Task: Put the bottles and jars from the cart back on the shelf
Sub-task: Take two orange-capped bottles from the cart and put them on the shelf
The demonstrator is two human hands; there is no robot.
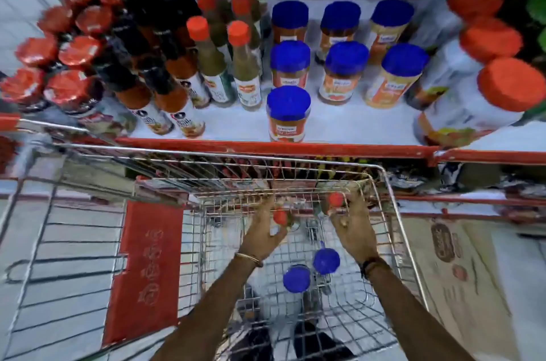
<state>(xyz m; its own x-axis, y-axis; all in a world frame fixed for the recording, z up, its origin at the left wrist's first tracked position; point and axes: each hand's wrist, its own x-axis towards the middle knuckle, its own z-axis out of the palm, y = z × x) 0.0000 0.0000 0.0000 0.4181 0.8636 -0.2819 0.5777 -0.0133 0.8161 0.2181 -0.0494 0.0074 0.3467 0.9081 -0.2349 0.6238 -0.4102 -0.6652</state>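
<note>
Both my hands reach down into the wire cart [393,213]. My left hand [263,230] is wrapped around a red-capped bottle [280,216]. My right hand [353,227] grips a second red-capped bottle [336,200]. Two blue-lidded jars [296,278] [326,261] stand on the cart floor between my forearms. Above the cart, the white shelf [339,124] with a red front edge holds several blue-lidded jars [288,112] and rows of red-capped sauce bottles [243,65].
Dark bottles and red-lidded jars [74,88] crowd the shelf's left part. Large red-lidded tubs [487,88] fill its right end. The cart's red fold-down flap [144,269] lies at the left. A cardboard box [455,266] sits right of the cart. Lower shelves lie behind the cart.
</note>
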